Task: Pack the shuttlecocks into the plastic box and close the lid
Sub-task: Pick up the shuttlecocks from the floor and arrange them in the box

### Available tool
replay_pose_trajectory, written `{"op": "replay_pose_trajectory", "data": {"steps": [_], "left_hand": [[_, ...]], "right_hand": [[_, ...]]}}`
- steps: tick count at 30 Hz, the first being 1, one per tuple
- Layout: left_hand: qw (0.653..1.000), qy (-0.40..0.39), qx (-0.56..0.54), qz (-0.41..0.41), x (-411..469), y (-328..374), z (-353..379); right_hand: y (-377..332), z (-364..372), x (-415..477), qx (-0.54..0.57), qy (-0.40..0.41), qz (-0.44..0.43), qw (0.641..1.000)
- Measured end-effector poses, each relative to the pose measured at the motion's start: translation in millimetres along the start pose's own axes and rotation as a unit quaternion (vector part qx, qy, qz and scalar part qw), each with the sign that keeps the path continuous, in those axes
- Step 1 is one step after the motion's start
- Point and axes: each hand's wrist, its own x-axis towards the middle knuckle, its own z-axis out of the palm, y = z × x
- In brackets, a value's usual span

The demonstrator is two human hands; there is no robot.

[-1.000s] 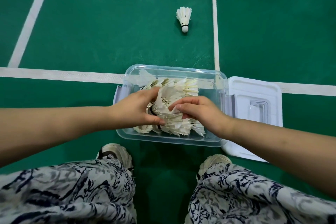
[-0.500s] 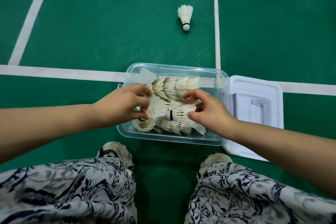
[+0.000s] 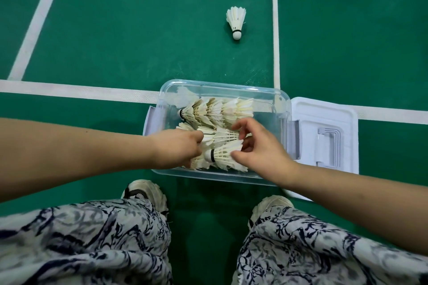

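A clear plastic box [image 3: 283,109] stands open on the green floor in front of my feet. Inside it lies a nested row of white feather shuttlecocks [image 3: 217,111] at the back, with more at the front. My left hand [image 3: 178,148] reaches in from the left and its curled fingers hold the cork end of a front shuttlecock [image 3: 223,154]. My right hand [image 3: 259,148] pinches the feather skirt of the same bunch between thumb and fingers. One loose shuttlecock [image 3: 236,21] lies on the floor beyond the box. The white lid [image 3: 324,122] lies flat to the right of the box.
White court lines [image 3: 76,91] cross the green floor [image 3: 139,30] behind and beside the box. My two shoes [image 3: 148,193] and patterned trouser legs [image 3: 92,243] are just in front of the box.
My left hand has moved further right into the box's front part. The shuttlecocks between my hands have sunk lower, uncovering the nested row at the back.
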Motion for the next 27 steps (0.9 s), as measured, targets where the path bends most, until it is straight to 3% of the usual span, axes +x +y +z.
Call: {"op": "replay_pose_trajectory", "data": {"steps": [6, 10, 15, 19, 22, 27], "left_hand": [[0.99, 0.046, -0.136, -0.007, 5, 8, 6], [0.974, 0.082, -0.211, -0.015, -1, 7, 7], [0.966, 0.105, -0.232, -0.039, -7, 7, 9], [0.963, 0.084, -0.252, -0.043, -8, 7, 10], [0.957, 0.076, -0.276, -0.044, -10, 5, 10], [0.955, 0.125, -0.262, -0.061, -15, 2, 7]], "right_hand": [[-1, 13, 0, -0.025, -0.048, -0.018, 0.998], [4, 12, 7, 0.002, -0.052, 0.018, 0.998], [1, 19, 19, 0.037, -0.047, 0.026, 0.998], [6, 28, 19, -0.058, -0.089, 0.015, 0.994], [9, 20, 20, -0.003, -0.107, 0.048, 0.993], [3, 9, 15, -0.008, -0.058, 0.018, 0.998]]}}
